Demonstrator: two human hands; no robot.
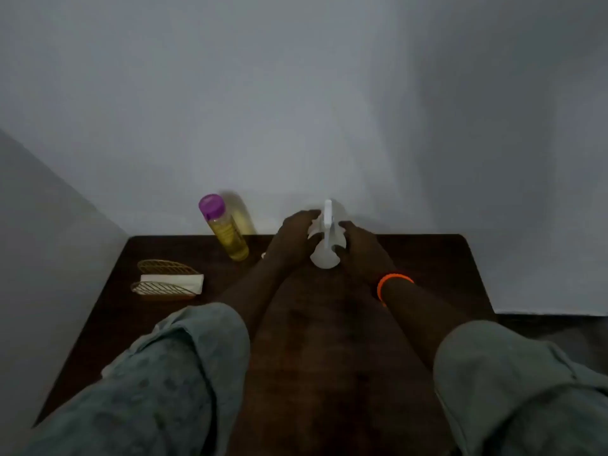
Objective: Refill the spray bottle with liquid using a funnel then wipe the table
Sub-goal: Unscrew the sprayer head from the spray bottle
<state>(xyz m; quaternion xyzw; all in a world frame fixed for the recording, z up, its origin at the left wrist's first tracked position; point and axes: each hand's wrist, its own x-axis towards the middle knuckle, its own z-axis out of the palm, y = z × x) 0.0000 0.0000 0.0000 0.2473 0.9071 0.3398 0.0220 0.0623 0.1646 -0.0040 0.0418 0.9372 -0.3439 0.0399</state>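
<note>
A white spray bottle (325, 255) stands upright near the far edge of the dark wooden table (329, 340). Its white spray head (328, 213) points away from me. My left hand (292, 240) grips the bottle's upper part from the left. My right hand (360, 246), with an orange band at the wrist, grips it from the right. A clear bottle of yellow liquid (227, 230) with a purple cap stands to the left of my left hand. No funnel is visible in the dim light.
A gold wire holder (164, 279) with folded white napkins (172, 280) sits at the table's left side. A pale wall rises right behind the table. The table's right edge drops to a dark floor.
</note>
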